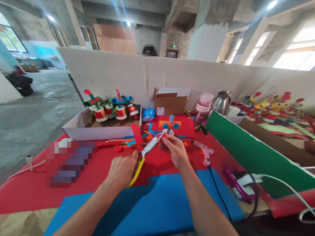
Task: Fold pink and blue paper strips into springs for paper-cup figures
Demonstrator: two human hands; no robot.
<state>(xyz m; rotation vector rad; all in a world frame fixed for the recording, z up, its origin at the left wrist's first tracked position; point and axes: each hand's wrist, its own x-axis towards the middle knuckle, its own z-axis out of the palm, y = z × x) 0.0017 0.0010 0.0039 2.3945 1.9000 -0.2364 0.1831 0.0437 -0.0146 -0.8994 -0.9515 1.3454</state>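
My left hand (123, 168) is closed round the yellow handles of a pair of scissors (150, 147). Their blades point up and right, and the tips meet the fingers of my right hand (175, 149). That hand is closed in a pinch; what lies between its fingertips is too small and hidden to name. Just behind the fingertips is a white, cup-like piece (168, 131) with dark paper springs at its sides and top. Beyond it shows an orange paper tube (169, 125) with two blue discs and a blue paper spring (171, 118) above.
Paper-cup figures (100, 114) stand in a white box (103, 132) at back left. A pink glue gun (205, 153), its cord, and a purple power strip (238, 185) lie right. A green-sided box (248, 154), pink bottle (204, 106) and metal jug (220, 102) stand beyond.
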